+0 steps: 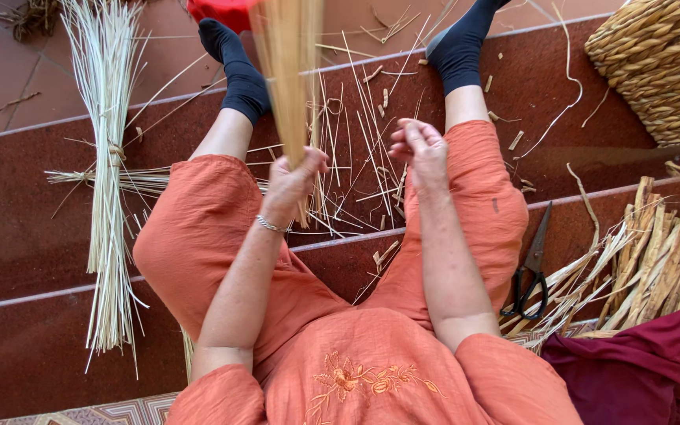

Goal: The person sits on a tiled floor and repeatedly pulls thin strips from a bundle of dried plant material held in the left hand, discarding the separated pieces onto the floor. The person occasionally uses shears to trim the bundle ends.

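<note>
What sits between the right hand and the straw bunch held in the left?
Nothing visible. The right hand is raised beside the straw bunch that the left hand grips near its lower end, with only open air between them. Loose straw scraps lie on the step below, under the gap rather than in it.

Left hand point(293, 177) fisted in a grip; right hand point(420, 149) loosely curled, raised.
</note>
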Demonstrator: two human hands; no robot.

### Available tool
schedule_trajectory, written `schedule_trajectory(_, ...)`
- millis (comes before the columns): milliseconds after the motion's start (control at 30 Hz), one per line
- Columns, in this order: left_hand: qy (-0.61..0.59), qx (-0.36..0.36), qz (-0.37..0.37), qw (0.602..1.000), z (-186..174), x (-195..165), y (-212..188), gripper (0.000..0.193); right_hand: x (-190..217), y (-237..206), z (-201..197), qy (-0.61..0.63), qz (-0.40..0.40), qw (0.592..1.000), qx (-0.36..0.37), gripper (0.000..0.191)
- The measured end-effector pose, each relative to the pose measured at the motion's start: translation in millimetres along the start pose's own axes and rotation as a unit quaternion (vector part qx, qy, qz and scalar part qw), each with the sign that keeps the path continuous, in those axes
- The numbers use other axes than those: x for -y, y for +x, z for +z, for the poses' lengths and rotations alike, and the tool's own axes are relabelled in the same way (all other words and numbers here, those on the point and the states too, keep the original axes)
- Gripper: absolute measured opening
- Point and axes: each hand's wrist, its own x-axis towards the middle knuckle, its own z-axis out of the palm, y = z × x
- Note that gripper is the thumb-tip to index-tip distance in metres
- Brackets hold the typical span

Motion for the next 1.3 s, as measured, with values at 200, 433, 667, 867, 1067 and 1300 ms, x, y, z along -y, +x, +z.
schedule_trajectory(200,-0.111,-0.036,0.066,0.991,-11,-40,-12,0.019,-36,34,-27,-0.206,0.079,0.966,-0.137,0.015)
schedule_trajectory(433,-0.125,-0.024,0.029,0.991,0,-42,-20,0.017,-82,30,-7,-0.512,-0.022,0.855,-0.074,0.009)
schedule_trajectory(667,-0.137,-0.033,0.015,0.990,1,-41,-19,0.016,-81,26,-14,-0.553,-0.010,0.832,-0.051,0.015)
schedule_trajectory(867,-0.144,-0.029,0.015,0.989,-3,-37,-16,0.016,-77,32,-12,-0.436,0.056,0.896,-0.064,0.009)
schedule_trajectory(1067,-0.127,-0.045,-0.010,0.991,-6,-17,-3,0.016,-51,29,-14,-0.214,0.117,0.970,0.015,0.011)
schedule_trajectory(1300,0.035,-0.051,-0.063,0.996,8,15,6,0.017,-16,2,13,-0.029,0.058,0.991,0.121,0.012)
